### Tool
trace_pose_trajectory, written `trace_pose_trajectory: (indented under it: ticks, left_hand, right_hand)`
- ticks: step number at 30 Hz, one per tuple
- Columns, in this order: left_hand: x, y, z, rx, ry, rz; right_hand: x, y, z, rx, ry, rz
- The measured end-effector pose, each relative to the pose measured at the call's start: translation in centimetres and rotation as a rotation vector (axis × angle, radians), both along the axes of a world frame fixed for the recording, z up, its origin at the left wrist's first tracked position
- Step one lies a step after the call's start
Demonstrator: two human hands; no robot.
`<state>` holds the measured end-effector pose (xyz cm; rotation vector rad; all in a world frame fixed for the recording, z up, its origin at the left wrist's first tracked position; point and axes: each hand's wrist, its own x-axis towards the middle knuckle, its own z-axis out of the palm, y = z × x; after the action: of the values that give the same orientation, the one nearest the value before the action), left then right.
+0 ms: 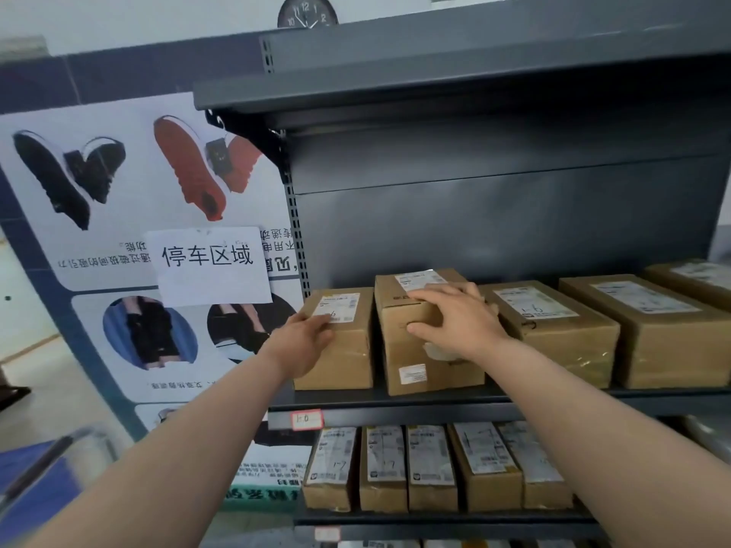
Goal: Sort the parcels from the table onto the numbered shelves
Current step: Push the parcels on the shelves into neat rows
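Note:
Several brown cardboard parcels with white labels stand in a row on a dark grey shelf (395, 399). My right hand (455, 322) grips the front top corner of the second parcel from the left (407, 354), fingers on its top and thumb on its front face. My left hand (304, 338) rests against the front left corner of the leftmost parcel (348, 350), fingertips touching its label. A red-framed tag (307, 420) on the shelf's front edge carries a handwritten number.
More parcels (553, 330) fill the same shelf to the right. A lower shelf holds a tight row of narrower parcels (431, 468). A poster with a paper sign (209, 267) hangs left of the shelving. A blue cart (39, 480) is at lower left.

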<state>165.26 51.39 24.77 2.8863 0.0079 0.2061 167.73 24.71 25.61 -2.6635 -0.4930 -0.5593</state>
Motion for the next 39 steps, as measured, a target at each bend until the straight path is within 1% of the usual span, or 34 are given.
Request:
trace_pose_trajectory:
  ticks: [1, 5, 11, 16, 20, 22, 24, 27, 30, 35, 39]
  left_hand:
    - [-0.1, 0.1, 0.0, -0.032, -0.019, 0.005]
    - [-0.9, 0.9, 0.0, -0.041, -0.032, 0.000]
    - [-1.9, 1.9, 0.1, -0.070, -0.063, -0.023]
    - [-1.7, 2.1, -0.2, -0.076, -0.068, -0.027]
    - [-2.1, 1.7, -0.4, -0.084, -0.072, -0.020]
    - [-2.2, 0.9, -0.1, -0.052, -0.118, -0.009]
    - [-2.4, -0.5, 0.7, -0.020, -0.245, -0.046]
    - [-2.4, -3.9, 2.6, -0.016, -0.410, -0.168]
    - [-2.0, -8.7, 3.9, -0.002, -0.473, -0.285]
    - [-0.8, -17.3, 3.6, 0.105, -0.475, -0.414]
    - [0.5, -23.3, 2.9, 0.183, -0.383, -0.467]
  right_hand:
    - [0.0, 0.3, 0.1, 0.006, -0.004, 0.019]
    - [0.0, 2.0, 0.0, 0.069, -0.011, 0.030]
    - [-0.2, 4.2, -1.3, 0.068, -0.124, -0.145]
    - [0.1, 4.6, -1.0, 0.099, -0.127, -0.146]
    - [0.1, 4.3, -1.0, 0.084, -0.131, -0.124]
    - [-0.1, 4.0, -1.2, 0.070, -0.152, -0.104]
    - [-0.5, 3.5, -1.5, 0.070, -0.199, -0.087]
    - [-1.4, 1.3, -1.9, 0.071, -0.285, -0.100]
    - [-1.9, -2.9, -2.0, 0.050, -0.309, -0.163]
    - [-2.8, -12.2, -2.4, 0.014, -0.253, -0.306]
    - [-2.8, -18.9, -2.8, 0.018, -0.143, -0.321]
